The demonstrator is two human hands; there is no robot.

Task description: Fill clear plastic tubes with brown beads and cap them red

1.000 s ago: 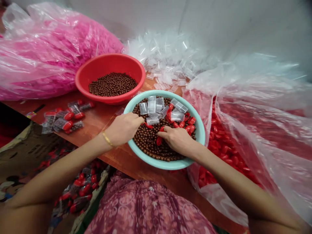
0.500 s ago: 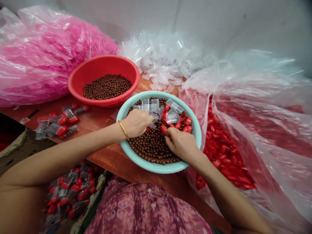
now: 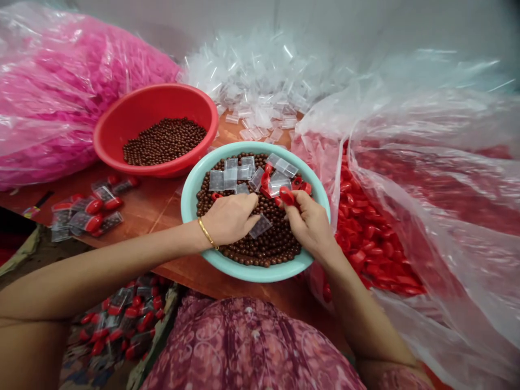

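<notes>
Over a pale turquoise basin (image 3: 189, 222) full of small brown balls (image 3: 244, 253), both hands work close together. My left hand (image 3: 233, 218), with a gold bangle at the wrist, is closed on a clear plastic container (image 3: 260, 226) that juts from its fingertips toward the balls. A red plastic cap (image 3: 286, 195) is pinched between the thumb and fingers of my right hand (image 3: 311, 219). Behind the hands, several more clear containers (image 3: 230, 172) and red caps (image 3: 301, 184) lie on the balls.
A red basin (image 3: 109, 122) of brown balls stands behind left. Filled red-capped containers (image 3: 87, 212) lie on the table, and more (image 3: 130, 314) sit below its edge. Around are a bag of pink parts (image 3: 73, 92), heaped clear containers (image 3: 260, 81) and a bag of red caps (image 3: 374, 244).
My left hand has moved down toward the near side of the basin with a clear container. My right hand has lifted a red cap up from the pile. The view has shifted slightly.
</notes>
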